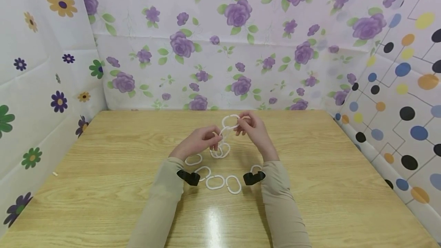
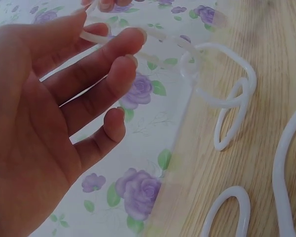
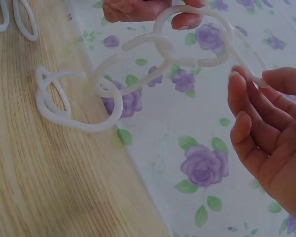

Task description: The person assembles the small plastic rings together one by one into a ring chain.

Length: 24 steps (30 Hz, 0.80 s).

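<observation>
A chain of white plastic links (image 3: 119, 106) hangs from my two hands down to the wooden table. Thumb and fingertips of my left hand (image 1: 203, 140) pinch one link near the chain's upper end. Across from it, my right hand (image 1: 255, 128) pinches the upper link (image 1: 230, 116) between thumb and fingers. The two hands are close together above the table, with the linked rings between them. In the left wrist view, the other fingers of the left hand (image 2: 64, 98) are spread and loosely bent. The chain's lower links (image 1: 224, 155) gather at the tabletop.
Loose white links lie nearer me: one oval link (image 1: 215, 182), another beside it (image 1: 233, 185), and one by the left wrist (image 1: 193, 160). A link (image 1: 256, 167) is partly hidden by the right wrist camera. Patterned sheets (image 1: 213, 41) stand around the wooden table (image 1: 327, 186).
</observation>
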{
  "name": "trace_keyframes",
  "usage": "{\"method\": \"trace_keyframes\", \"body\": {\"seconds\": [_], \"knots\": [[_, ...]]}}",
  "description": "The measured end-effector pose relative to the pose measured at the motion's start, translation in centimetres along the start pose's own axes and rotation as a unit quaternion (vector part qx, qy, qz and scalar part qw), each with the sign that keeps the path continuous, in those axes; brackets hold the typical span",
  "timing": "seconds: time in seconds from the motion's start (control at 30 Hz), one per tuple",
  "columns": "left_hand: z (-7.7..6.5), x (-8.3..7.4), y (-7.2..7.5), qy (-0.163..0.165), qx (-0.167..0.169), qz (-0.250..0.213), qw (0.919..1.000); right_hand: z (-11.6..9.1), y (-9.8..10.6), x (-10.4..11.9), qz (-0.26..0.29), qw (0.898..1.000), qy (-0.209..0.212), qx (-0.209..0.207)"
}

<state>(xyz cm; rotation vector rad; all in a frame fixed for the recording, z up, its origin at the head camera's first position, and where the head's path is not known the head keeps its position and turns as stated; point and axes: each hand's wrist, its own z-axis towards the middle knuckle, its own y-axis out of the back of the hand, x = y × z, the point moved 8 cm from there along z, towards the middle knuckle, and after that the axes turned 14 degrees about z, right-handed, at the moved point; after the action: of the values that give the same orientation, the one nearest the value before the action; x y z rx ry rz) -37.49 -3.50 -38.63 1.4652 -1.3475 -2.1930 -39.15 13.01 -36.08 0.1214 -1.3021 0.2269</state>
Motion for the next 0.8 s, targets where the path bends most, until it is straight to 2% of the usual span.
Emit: {"method": "trace_keyframes", "body": {"seconds": [0.17, 0.43, 0.63, 0.8], "knots": [[-0.1, 0.1, 0.6, 0.014, -0.021, 0.023, 0.9994, 0.1, -0.8, -0.3, -0.010, 0.999, 0.004, 0.043], [-0.7, 0.5, 1.7, 0.029, -0.067, 0.024, 0.9970, -0.4, -2.4, -0.7, -0.050, 0.991, -0.012, 0.125], [-0.7, 0.8, 2.0, 0.041, -0.076, 0.004, 0.9962, -0.7, -3.0, -0.7, -0.053, 0.985, -0.011, 0.163], [-0.7, 0.6, 2.2, 0.037, -0.082, 0.015, 0.9958, -0.8, -3.2, -0.8, -0.073, 0.980, -0.012, 0.183]]}}
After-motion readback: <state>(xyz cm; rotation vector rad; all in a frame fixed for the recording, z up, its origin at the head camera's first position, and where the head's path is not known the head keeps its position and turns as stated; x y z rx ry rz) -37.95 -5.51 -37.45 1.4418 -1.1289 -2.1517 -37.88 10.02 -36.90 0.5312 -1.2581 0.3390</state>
